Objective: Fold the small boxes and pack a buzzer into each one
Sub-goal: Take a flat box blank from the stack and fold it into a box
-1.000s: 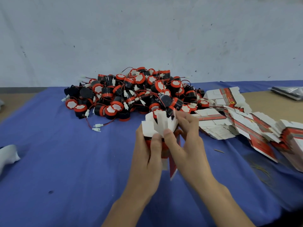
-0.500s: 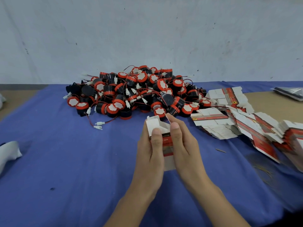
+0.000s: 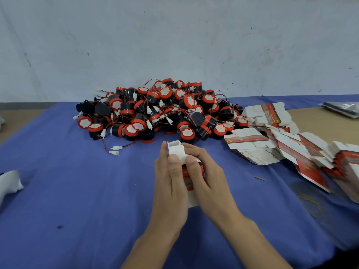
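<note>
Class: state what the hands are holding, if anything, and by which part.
One small box, in both hands: the left hand grips its left side, the right hand its right side, both thumbs pressing the white flaps at its far end.

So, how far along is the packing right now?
No packed box shows anywhere. In hand: the left hand and right hand both hold one small box, thumbs on its white end flaps. Left: a big pile of buzzers and the flat boxes stacked to its right.
</note>
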The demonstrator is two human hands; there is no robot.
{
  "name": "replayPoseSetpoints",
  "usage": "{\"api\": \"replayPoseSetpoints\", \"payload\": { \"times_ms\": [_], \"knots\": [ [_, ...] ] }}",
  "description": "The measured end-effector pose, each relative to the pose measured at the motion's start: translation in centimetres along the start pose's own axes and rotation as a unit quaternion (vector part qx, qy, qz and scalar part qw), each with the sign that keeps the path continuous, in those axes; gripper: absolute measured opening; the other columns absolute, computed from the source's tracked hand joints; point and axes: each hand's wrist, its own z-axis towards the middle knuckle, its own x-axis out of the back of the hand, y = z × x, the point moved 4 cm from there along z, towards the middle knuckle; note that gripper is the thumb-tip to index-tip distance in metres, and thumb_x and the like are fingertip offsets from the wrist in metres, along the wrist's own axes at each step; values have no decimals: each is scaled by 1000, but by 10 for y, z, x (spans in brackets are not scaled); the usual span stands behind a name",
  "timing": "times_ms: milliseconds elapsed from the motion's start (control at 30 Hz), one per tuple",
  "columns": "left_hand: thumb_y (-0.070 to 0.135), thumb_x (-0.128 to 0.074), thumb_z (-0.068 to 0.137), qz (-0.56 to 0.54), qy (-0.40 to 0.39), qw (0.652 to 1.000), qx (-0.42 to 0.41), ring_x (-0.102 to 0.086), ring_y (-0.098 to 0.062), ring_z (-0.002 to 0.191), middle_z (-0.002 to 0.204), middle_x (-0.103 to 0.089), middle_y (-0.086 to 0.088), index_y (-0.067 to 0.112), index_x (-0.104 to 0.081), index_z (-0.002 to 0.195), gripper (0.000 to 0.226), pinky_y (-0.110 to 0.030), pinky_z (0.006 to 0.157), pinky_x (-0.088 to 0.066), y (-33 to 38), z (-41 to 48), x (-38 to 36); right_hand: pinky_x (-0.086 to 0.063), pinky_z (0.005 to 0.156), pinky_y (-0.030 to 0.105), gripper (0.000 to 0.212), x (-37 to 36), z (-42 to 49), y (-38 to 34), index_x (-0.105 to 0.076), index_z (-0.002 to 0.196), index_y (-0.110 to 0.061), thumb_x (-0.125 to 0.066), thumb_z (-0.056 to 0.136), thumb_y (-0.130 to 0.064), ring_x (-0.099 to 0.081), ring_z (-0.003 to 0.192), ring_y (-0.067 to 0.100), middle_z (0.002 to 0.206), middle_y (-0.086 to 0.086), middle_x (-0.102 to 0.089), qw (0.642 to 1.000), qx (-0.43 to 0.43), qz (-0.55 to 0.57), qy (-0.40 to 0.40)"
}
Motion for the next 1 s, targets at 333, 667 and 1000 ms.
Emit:
{"api": "replayPoseSetpoints", "payload": {
  "times_ms": [333,667,1000],
  "knots": [
    [78,-25,84,-2,4,1000,-3,-51,-4,129,142,-50,12,38,-30,151,79,-40,106,-47,2,0,0,-48,87,16,18,3,-2,-12,-50,106,-60,-34,99,-64,-60,111,2,115,-33,-59,996,48,-69,41],
    [62,-44,87,-66,-8,998,9,-60,11,106,115,-58,37,42,-36,145,62,-5,75,-48,19,2,5,-55,95,48,39,-2,-1,-9,-63,116,-37,-48,90,-63,-61,121,18,136,-11,-57,988,-58,140,15],
    [24,-52,84,-80,-87,993,24,-69,-4,91,98,-71,13,19,-53,115,32,-16,73,-53,15,10,18,-57,73,31,32,3,-2,-10,-56,116,-32,-52,86,-40,-66,98,18,117,-7,-62,991,-36,125,-20]
  ]
}}
